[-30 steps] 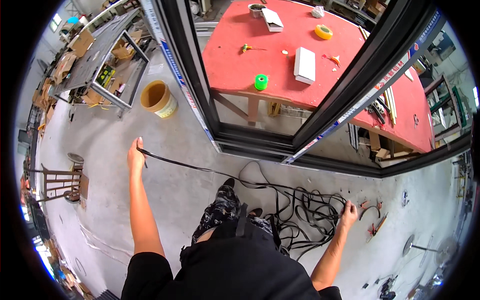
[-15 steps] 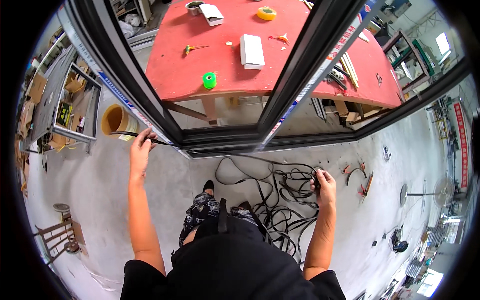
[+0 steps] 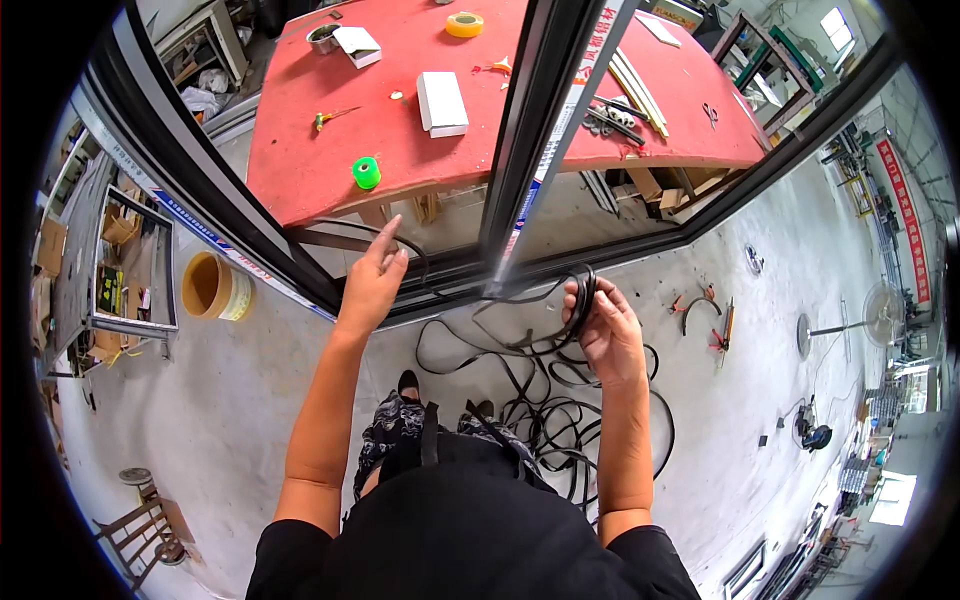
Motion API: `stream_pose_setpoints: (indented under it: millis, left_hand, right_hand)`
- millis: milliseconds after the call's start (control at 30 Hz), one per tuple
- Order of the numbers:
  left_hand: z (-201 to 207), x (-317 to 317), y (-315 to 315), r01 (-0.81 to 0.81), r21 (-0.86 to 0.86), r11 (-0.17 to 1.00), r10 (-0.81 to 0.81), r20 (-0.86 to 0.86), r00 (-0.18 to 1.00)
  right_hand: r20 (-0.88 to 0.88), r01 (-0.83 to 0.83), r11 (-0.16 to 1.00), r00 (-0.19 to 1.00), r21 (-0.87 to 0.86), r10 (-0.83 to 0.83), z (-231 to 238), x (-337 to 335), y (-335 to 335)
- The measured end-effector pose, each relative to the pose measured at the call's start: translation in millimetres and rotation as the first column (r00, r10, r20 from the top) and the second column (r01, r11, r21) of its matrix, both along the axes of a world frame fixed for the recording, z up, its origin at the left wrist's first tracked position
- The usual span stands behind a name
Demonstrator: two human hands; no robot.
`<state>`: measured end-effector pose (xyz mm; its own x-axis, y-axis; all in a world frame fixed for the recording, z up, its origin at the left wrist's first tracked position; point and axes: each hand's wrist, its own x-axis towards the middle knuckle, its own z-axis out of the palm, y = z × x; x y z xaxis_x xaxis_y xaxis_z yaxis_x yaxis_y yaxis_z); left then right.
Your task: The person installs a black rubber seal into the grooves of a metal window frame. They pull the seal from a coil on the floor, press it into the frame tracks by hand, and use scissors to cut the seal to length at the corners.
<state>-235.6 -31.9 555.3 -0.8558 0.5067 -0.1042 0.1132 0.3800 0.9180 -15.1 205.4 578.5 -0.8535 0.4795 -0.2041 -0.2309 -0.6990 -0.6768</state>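
In my right hand (image 3: 608,330) are a few loops of a long black rubber strip (image 3: 583,290), pinched between thumb and fingers. The rest of the strip lies in a loose tangle on the floor below, in front of my feet. My left hand (image 3: 370,285) is raised by the lower left corner of a dark metal window frame (image 3: 340,290). Its index finger points up, thumb apart, and I see nothing gripped in it. The strip's free end curves behind these fingers, across the frame's opening.
Beyond the frame stands a red-topped table (image 3: 290,150) with a green roll (image 3: 367,173), yellow tape (image 3: 464,24) and a white box (image 3: 441,104). A bucket (image 3: 205,290) is on the floor at left. Pliers (image 3: 724,328) lie at right, near a standing fan (image 3: 884,316).
My left hand has moved right and let go of the strip. The right hand has come up and inward, now with loops gathered in it. The view has shifted to the right.
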Motion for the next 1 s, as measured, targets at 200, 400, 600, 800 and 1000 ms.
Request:
stream_pose_setpoints:
  millis: [200,400,600,800,1000]
  left_hand:
    - [-19.4,59.4,26.1,0.337,0.266,0.903,-0.405,0.264,0.875]
    - [-17.2,103.3,70.6,0.455,0.403,0.794,-0.447,-0.120,0.887]
    - [-40.4,102.3,43.9,0.573,0.147,0.806,-0.591,0.183,0.786]
    - [-85.6,85.5,0.8,0.400,0.302,0.865,-0.498,0.416,0.761]
    - [19.3,77.8,60.2,-0.158,0.746,0.646,-0.606,0.628,0.489]
  right_hand:
    - [-0.207,-0.007,0.999,0.978,-0.048,-0.003,43.6,-22.6,-13.5]
    - [-0.331,-0.117,0.993,0.938,-0.024,0.103,85.1,-47.5,-33.3]
    - [-0.424,0.022,0.997,0.904,-0.068,-0.049,102.3,-44.7,26.6]
    - [-0.277,0.360,0.858,0.922,0.366,-0.269,127.0,-25.5,117.3]
    - [0.277,-0.068,0.745,0.947,0.664,-0.160,-28.3,-19.7,108.0]
